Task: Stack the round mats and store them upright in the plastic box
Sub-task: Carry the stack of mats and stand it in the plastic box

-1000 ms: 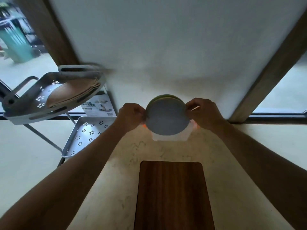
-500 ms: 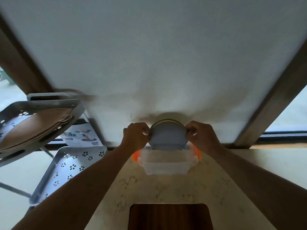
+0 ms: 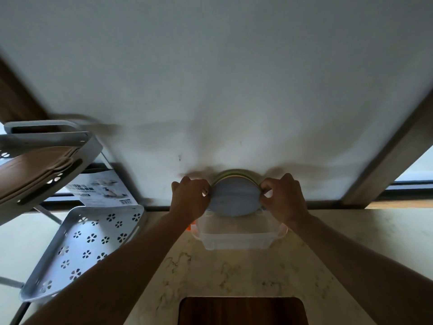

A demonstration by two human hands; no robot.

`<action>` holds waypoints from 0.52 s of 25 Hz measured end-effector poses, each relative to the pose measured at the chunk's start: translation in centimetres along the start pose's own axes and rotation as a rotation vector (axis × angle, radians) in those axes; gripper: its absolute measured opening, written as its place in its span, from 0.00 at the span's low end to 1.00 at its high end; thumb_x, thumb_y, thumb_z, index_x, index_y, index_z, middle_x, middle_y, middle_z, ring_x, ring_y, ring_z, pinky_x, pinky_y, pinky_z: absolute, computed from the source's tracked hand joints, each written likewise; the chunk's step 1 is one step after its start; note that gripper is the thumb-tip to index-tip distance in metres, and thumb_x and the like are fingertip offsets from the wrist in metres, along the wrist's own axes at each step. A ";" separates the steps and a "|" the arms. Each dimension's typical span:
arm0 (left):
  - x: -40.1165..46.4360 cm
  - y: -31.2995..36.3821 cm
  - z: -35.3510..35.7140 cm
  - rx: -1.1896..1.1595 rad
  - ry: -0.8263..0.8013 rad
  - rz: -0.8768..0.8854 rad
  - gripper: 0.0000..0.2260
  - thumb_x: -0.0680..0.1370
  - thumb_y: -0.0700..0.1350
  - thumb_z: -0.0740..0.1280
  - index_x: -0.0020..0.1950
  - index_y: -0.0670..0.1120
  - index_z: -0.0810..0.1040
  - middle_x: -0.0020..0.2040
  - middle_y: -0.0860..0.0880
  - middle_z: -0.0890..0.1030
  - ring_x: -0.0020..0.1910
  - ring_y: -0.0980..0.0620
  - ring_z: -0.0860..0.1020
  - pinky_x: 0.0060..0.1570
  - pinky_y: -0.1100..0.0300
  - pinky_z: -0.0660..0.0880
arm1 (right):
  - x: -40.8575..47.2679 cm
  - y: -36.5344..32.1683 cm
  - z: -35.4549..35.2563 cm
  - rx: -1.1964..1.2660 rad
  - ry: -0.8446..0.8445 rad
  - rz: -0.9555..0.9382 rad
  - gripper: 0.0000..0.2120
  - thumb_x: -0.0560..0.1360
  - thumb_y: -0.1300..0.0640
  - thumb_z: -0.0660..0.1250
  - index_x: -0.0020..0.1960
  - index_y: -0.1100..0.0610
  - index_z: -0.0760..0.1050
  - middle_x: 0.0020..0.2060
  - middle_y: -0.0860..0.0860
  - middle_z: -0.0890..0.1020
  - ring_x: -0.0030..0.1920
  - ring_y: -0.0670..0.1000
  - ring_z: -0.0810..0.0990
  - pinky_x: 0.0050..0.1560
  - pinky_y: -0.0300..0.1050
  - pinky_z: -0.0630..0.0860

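A stack of round mats (image 3: 235, 198) stands on edge, its grey-blue face toward me, with pink and green rims showing behind. My left hand (image 3: 191, 198) pinches the stack's left edge and my right hand (image 3: 282, 199) pinches its right edge. The bottom of the stack sits just inside the back of the clear plastic box (image 3: 236, 240), which has orange side latches and rests on the marble counter against the white wall.
A dark wooden cutting board (image 3: 242, 310) lies on the counter (image 3: 234, 273) near me. At the left stands a grey perforated rack; its lower tray (image 3: 77, 249) is bare and its upper tray (image 3: 46, 160) holds brown mats. A printed carton (image 3: 100, 188) leans behind it.
Both hands carried the stack of mats away from me and down toward the box; its lower edge now dips into the box. My view has tilted up toward the wall.
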State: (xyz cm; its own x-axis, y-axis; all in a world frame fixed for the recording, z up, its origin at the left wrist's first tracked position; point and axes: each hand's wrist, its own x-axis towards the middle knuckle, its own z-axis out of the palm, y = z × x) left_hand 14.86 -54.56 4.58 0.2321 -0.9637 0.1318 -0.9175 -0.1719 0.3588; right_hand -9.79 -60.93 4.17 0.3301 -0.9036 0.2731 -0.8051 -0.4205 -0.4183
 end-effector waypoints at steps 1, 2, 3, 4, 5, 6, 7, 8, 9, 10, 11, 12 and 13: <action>0.1 0.0 0.2 0.031 0.005 0.014 0.07 0.73 0.45 0.67 0.49 0.53 0.82 0.46 0.55 0.84 0.54 0.48 0.75 0.52 0.52 0.62 | 0.0 0.0 0.1 -0.028 0.009 -0.012 0.06 0.68 0.54 0.74 0.46 0.51 0.83 0.39 0.46 0.84 0.47 0.55 0.74 0.46 0.48 0.68; 0.2 0.0 0.4 0.047 0.012 0.021 0.07 0.74 0.45 0.68 0.49 0.53 0.82 0.46 0.55 0.85 0.55 0.48 0.74 0.53 0.52 0.63 | -0.1 0.0 0.2 -0.053 0.016 -0.023 0.06 0.69 0.54 0.74 0.46 0.51 0.83 0.39 0.46 0.85 0.47 0.55 0.73 0.46 0.48 0.67; 0.3 0.0 0.5 0.049 0.020 0.022 0.06 0.74 0.45 0.68 0.49 0.53 0.82 0.46 0.55 0.85 0.55 0.48 0.74 0.54 0.51 0.63 | 0.0 0.0 0.3 -0.074 0.022 -0.033 0.06 0.69 0.54 0.73 0.46 0.51 0.83 0.39 0.46 0.85 0.47 0.55 0.73 0.46 0.48 0.66; 0.3 0.1 0.6 0.048 0.029 0.023 0.06 0.74 0.45 0.69 0.49 0.52 0.82 0.46 0.55 0.85 0.55 0.48 0.75 0.55 0.51 0.63 | 0.0 0.0 0.3 -0.091 0.026 -0.044 0.06 0.70 0.54 0.73 0.46 0.51 0.83 0.39 0.47 0.85 0.47 0.55 0.73 0.46 0.48 0.64; 0.3 0.2 0.7 0.051 0.037 0.028 0.06 0.73 0.45 0.69 0.49 0.52 0.83 0.47 0.54 0.85 0.56 0.48 0.75 0.55 0.51 0.63 | 0.1 0.0 0.4 -0.107 0.025 -0.049 0.06 0.70 0.53 0.72 0.46 0.52 0.83 0.39 0.47 0.85 0.48 0.55 0.73 0.45 0.48 0.64; 0.3 0.2 0.8 0.057 0.044 0.033 0.06 0.74 0.46 0.70 0.49 0.52 0.83 0.47 0.54 0.85 0.56 0.48 0.75 0.56 0.51 0.64 | 0.2 -0.1 0.4 -0.126 0.018 -0.050 0.06 0.71 0.53 0.71 0.47 0.52 0.83 0.39 0.47 0.85 0.48 0.55 0.73 0.46 0.48 0.63; 0.3 0.2 0.8 0.058 0.052 0.036 0.06 0.74 0.47 0.70 0.50 0.52 0.83 0.48 0.54 0.85 0.56 0.48 0.75 0.56 0.50 0.64 | 0.3 -0.2 0.4 -0.150 0.008 -0.050 0.07 0.72 0.52 0.70 0.48 0.52 0.83 0.39 0.47 0.85 0.48 0.55 0.73 0.47 0.49 0.64; 0.2 0.1 0.9 0.051 0.063 0.035 0.06 0.74 0.48 0.70 0.50 0.52 0.83 0.49 0.54 0.85 0.56 0.48 0.75 0.57 0.50 0.64 | 0.3 -0.3 0.5 -0.169 0.001 -0.046 0.07 0.73 0.51 0.70 0.48 0.52 0.82 0.40 0.48 0.85 0.49 0.55 0.73 0.48 0.49 0.64; 0.1 0.0 1.0 0.033 0.080 0.032 0.07 0.74 0.49 0.70 0.51 0.52 0.83 0.49 0.55 0.85 0.56 0.48 0.75 0.56 0.51 0.63 | 0.3 -0.3 0.5 -0.173 0.004 -0.041 0.08 0.73 0.50 0.69 0.49 0.52 0.82 0.40 0.48 0.85 0.49 0.55 0.73 0.48 0.50 0.65; -0.1 0.0 1.1 0.003 0.100 0.027 0.07 0.75 0.49 0.69 0.51 0.52 0.83 0.49 0.56 0.85 0.55 0.48 0.75 0.55 0.51 0.63 | 0.3 -0.4 0.5 -0.157 0.017 -0.034 0.08 0.74 0.51 0.69 0.50 0.53 0.82 0.41 0.48 0.85 0.49 0.55 0.74 0.49 0.50 0.66; -0.2 0.1 1.2 -0.039 0.122 0.021 0.07 0.75 0.49 0.69 0.51 0.52 0.83 0.48 0.56 0.85 0.54 0.48 0.75 0.54 0.51 0.63 | 0.2 -0.4 0.4 -0.124 0.036 -0.026 0.08 0.74 0.52 0.70 0.50 0.53 0.82 0.42 0.48 0.85 0.48 0.55 0.74 0.49 0.51 0.67; -0.3 0.1 1.2 -0.084 0.145 0.016 0.06 0.75 0.48 0.70 0.51 0.52 0.83 0.48 0.56 0.85 0.53 0.48 0.75 0.53 0.51 0.63 | 0.0 -0.4 0.4 -0.084 0.060 -0.018 0.08 0.74 0.53 0.70 0.51 0.54 0.82 0.43 0.49 0.86 0.48 0.56 0.75 0.49 0.51 0.68; -0.4 0.2 1.3 -0.122 0.170 0.015 0.06 0.75 0.48 0.70 0.50 0.52 0.83 0.48 0.56 0.85 0.52 0.48 0.75 0.52 0.52 0.64 | 0.0 -0.4 0.3 -0.046 0.081 -0.011 0.08 0.74 0.54 0.71 0.51 0.54 0.82 0.44 0.49 0.85 0.48 0.56 0.76 0.49 0.52 0.69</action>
State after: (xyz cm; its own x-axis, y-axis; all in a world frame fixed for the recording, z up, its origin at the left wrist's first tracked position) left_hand 14.20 -54.49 3.39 0.2798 -0.9157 0.2886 -0.8777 -0.1222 0.4634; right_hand -9.30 -60.75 4.08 0.3000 -0.8885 0.3474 -0.8241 -0.4248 -0.3748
